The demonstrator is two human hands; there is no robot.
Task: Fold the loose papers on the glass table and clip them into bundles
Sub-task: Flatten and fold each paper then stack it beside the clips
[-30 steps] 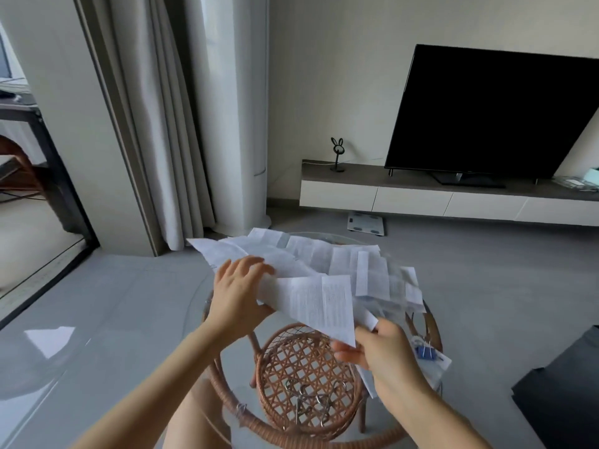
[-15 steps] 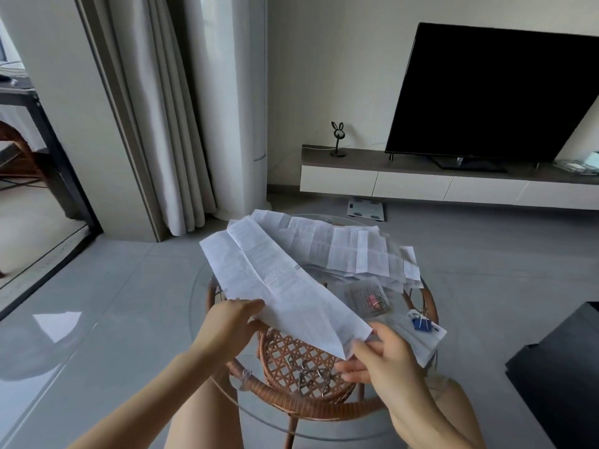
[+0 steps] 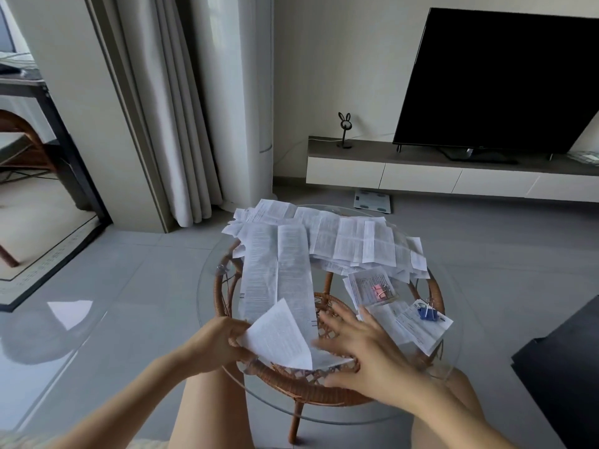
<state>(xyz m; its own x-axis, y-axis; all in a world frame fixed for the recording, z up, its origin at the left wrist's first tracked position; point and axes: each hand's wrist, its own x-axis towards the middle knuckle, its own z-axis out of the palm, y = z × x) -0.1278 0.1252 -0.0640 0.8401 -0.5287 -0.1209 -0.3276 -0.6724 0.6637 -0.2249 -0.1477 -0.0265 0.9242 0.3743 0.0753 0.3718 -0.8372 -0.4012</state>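
Glass worktop (image 3: 209,299): long sheet (image 3: 275,270) mid-fold.
L hand (image 3: 214,341) grip pinches corner; R hand (image 3: 363,348) flat, released. Best square edges, then press crease.

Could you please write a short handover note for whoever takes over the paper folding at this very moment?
Left hand pinches the near corner of the long sheet, turned up off the glass. Right hand is open, fingers spread flat over the sheet's near end.
The sheet lies lengthwise on the glass table; the loose pile covers the far side; a clear box of pink clips and a blue clip on a small bundle lie to the right.
Done: one bundle looks clipped.
Left: finish this fold, fold the pile, clip into bundles.
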